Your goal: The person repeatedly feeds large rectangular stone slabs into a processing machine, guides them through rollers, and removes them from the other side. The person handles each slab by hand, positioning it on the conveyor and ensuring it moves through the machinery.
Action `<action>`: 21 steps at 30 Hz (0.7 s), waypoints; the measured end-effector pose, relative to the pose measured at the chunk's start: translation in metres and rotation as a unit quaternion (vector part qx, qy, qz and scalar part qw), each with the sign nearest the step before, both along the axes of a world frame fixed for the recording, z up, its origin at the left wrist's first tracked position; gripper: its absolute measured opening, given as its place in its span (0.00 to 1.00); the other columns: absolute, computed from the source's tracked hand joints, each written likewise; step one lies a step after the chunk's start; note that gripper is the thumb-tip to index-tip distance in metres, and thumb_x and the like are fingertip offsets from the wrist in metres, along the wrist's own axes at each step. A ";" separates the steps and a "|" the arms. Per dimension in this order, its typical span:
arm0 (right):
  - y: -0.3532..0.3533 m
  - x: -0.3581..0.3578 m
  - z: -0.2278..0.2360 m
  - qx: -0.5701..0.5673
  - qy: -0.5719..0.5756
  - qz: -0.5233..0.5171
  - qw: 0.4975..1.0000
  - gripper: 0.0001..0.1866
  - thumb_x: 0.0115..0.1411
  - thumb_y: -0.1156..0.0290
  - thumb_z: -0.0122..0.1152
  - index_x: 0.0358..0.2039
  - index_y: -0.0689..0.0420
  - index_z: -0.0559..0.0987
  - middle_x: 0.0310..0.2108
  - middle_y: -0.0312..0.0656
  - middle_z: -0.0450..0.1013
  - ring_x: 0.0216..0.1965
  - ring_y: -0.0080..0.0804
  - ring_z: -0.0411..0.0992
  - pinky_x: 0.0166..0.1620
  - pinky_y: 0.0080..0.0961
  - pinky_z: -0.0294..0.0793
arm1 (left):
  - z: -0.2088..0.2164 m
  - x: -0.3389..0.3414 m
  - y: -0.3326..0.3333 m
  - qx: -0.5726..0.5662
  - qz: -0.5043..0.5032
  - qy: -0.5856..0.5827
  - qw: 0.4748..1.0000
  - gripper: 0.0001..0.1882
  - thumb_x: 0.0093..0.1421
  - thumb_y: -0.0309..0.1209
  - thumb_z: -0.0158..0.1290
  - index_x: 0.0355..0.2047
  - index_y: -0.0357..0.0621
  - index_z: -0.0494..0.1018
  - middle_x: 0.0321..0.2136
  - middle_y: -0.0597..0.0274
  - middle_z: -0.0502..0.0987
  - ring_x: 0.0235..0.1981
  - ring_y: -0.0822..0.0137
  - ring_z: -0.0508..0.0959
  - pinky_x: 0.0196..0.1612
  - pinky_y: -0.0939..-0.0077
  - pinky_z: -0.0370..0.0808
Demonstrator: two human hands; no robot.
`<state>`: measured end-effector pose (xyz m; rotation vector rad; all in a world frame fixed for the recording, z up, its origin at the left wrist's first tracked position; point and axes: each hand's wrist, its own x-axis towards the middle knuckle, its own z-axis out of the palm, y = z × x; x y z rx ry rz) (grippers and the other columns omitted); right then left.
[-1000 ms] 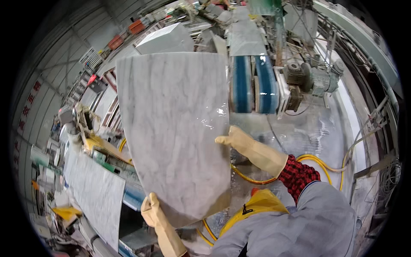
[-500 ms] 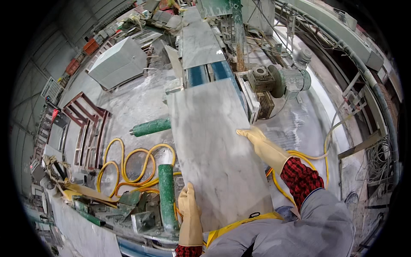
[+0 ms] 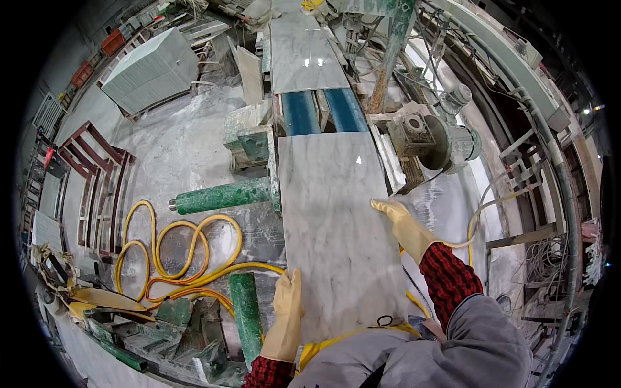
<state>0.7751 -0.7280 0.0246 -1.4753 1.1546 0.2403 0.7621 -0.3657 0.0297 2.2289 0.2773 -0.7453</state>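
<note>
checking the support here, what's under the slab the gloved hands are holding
Two blue belts show just past the far edge of the slab and seem to run on beneath it. The slab covers whatever else lies below, so any other support can't be seen.

Left hand (image 3: pixel 288 302) gloved, curled in a grip, tips pointing ahead, forearm near straight, checked cuff (image 3: pixel 270 371). Right hand (image 3: pixel 396 217) gloved, set farther forward, thumb stretched left, other fingers mostly hidden; forearm angles inward, elbow bent, grey sleeve (image 3: pixel 486 328).
</note>
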 end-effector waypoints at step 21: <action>-0.020 -0.036 -0.039 0.168 -0.063 -0.037 0.983 0.44 0.61 0.50 0.78 0.66 0.68 0.71 0.56 0.50 0.77 0.58 0.40 0.75 0.57 0.41 0.77 | -0.033 0.153 -0.063 0.145 -0.295 -0.174 0.928 0.37 0.69 0.22 0.52 0.76 0.57 0.57 0.76 0.52 0.59 0.76 0.50 0.62 0.71 0.57 0.71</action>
